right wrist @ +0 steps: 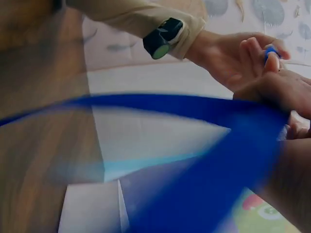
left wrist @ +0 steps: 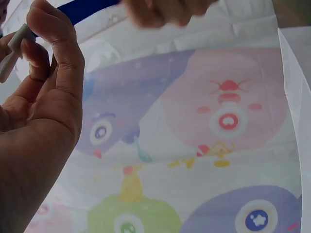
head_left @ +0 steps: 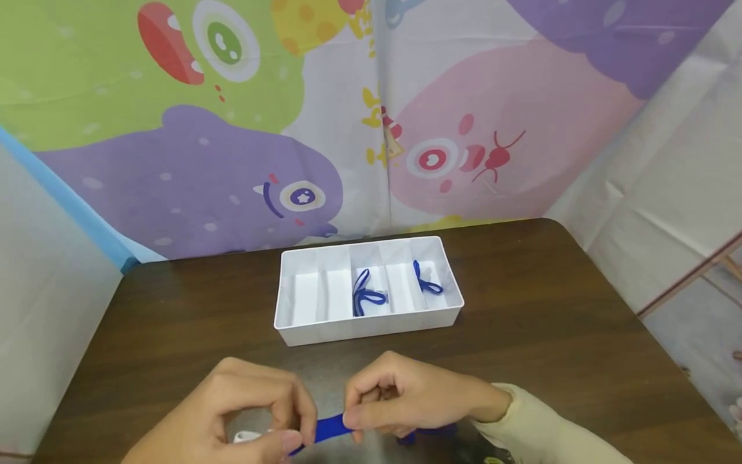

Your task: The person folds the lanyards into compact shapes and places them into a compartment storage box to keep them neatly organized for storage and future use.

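Note:
A flat blue lanyard strap (head_left: 330,428) is stretched between both hands low in the head view. My left hand (head_left: 246,406) pinches one part of it; a white plastic clip (left wrist: 18,43) shows between the fingers in the left wrist view. My right hand (head_left: 406,393) pinches the strap with thumb and fingertips, a short span from the left. More of the blue band (right wrist: 194,179) hangs loose and blurred close before the right wrist camera. Beyond the hands stands a white divided tray (head_left: 371,332). Two bundled blue lanyards (head_left: 368,296) lie in separate compartments, the middle and the rightmost.
The tray sits on a dark wooden table (head_left: 522,290) near its back edge. A cartoon-printed cloth (head_left: 359,212) hangs behind, with pale sheets at both sides. Partly behind the right hand, more blue material (head_left: 429,433) shows low in view.

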`<move>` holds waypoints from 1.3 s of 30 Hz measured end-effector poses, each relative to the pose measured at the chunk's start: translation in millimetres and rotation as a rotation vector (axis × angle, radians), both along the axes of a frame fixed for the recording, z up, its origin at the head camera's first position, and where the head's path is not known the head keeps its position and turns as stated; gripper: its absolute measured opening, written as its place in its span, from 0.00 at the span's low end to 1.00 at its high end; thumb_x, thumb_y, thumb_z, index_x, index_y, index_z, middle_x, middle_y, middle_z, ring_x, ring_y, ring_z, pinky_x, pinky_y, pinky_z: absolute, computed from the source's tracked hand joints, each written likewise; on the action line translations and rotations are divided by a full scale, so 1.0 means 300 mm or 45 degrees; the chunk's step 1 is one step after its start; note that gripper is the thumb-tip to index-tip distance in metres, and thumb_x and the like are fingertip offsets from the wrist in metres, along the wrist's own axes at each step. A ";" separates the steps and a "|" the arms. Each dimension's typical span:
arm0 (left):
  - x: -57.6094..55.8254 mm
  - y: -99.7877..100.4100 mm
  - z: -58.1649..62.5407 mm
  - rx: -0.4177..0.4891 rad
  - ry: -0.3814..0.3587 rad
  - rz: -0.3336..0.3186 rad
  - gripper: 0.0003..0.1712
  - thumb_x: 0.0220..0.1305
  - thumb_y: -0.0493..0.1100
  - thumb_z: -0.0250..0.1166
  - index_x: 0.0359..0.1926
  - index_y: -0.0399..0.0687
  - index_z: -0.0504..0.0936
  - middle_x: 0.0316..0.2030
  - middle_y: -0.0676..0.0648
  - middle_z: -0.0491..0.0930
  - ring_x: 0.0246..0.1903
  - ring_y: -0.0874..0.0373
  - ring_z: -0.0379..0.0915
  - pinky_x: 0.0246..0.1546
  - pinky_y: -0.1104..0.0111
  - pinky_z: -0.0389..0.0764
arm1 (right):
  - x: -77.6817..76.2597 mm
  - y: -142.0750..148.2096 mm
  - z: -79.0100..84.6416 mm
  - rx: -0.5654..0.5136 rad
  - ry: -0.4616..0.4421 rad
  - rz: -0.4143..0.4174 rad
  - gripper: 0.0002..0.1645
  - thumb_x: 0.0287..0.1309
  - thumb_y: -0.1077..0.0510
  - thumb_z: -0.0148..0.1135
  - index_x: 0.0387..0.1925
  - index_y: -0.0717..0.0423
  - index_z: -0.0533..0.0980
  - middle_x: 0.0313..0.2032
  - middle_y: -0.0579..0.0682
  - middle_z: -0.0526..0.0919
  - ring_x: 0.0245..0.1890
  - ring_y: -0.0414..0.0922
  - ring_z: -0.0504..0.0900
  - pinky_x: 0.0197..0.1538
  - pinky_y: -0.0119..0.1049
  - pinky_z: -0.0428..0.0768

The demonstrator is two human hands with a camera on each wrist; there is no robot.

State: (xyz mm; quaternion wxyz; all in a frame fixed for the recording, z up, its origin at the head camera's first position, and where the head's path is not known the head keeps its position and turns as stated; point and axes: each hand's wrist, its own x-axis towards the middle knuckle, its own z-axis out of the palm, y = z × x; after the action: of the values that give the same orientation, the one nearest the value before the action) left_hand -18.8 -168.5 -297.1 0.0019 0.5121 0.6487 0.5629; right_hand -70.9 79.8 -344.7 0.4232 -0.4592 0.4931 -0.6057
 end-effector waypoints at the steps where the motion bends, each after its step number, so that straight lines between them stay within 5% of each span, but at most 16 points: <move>1: -0.003 -0.015 -0.002 0.003 -0.034 0.000 0.16 0.51 0.20 0.58 0.26 0.45 0.72 0.32 0.46 0.83 0.31 0.61 0.78 0.30 0.72 0.81 | -0.002 0.012 0.002 0.018 0.032 -0.036 0.12 0.72 0.64 0.53 0.34 0.69 0.76 0.15 0.57 0.64 0.13 0.35 0.61 0.13 0.30 0.59; 13: -0.054 -0.137 -0.001 0.177 -0.124 -0.038 0.18 0.52 0.12 0.49 0.28 0.36 0.72 0.31 0.39 0.80 0.23 0.57 0.76 0.20 0.71 0.78 | -0.023 0.145 0.009 0.074 0.300 -0.322 0.12 0.74 0.66 0.48 0.42 0.57 0.80 0.17 0.50 0.71 0.18 0.35 0.69 0.15 0.30 0.59; 19: -0.056 -0.178 -0.012 0.158 -0.194 0.050 0.21 0.52 0.10 0.47 0.30 0.35 0.75 0.34 0.39 0.82 0.27 0.54 0.77 0.21 0.67 0.80 | -0.006 0.181 0.012 0.115 0.271 -0.452 0.04 0.73 0.66 0.51 0.46 0.58 0.71 0.20 0.54 0.76 0.20 0.40 0.72 0.20 0.31 0.67; 29: -0.043 -0.200 -0.023 0.085 -0.185 0.136 0.22 0.53 0.10 0.49 0.33 0.37 0.78 0.36 0.40 0.84 0.32 0.54 0.80 0.23 0.67 0.82 | -0.016 0.240 0.006 0.221 0.554 -0.387 0.05 0.71 0.61 0.57 0.38 0.47 0.75 0.23 0.43 0.80 0.26 0.35 0.79 0.28 0.28 0.75; 35: -0.034 -0.216 -0.026 0.048 -0.192 0.233 0.23 0.54 0.11 0.49 0.32 0.40 0.78 0.35 0.42 0.84 0.30 0.55 0.80 0.22 0.67 0.81 | -0.024 0.270 0.008 0.263 0.519 -0.339 0.03 0.70 0.60 0.58 0.41 0.47 0.74 0.29 0.43 0.83 0.30 0.37 0.83 0.32 0.32 0.81; 39: -0.033 -0.226 -0.028 0.043 -0.209 0.250 0.24 0.55 0.11 0.48 0.31 0.41 0.77 0.35 0.42 0.83 0.30 0.55 0.79 0.22 0.66 0.81 | -0.031 0.274 -0.002 0.140 0.423 -0.419 0.08 0.73 0.67 0.50 0.47 0.53 0.71 0.33 0.50 0.85 0.30 0.44 0.83 0.33 0.37 0.83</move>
State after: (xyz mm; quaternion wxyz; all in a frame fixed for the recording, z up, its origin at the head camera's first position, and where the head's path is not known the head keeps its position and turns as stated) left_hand -28.6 -236.1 -305.5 -0.0088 0.3984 0.6839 0.6112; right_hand -80.1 162.0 -345.1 0.2561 -0.4424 0.6563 -0.5550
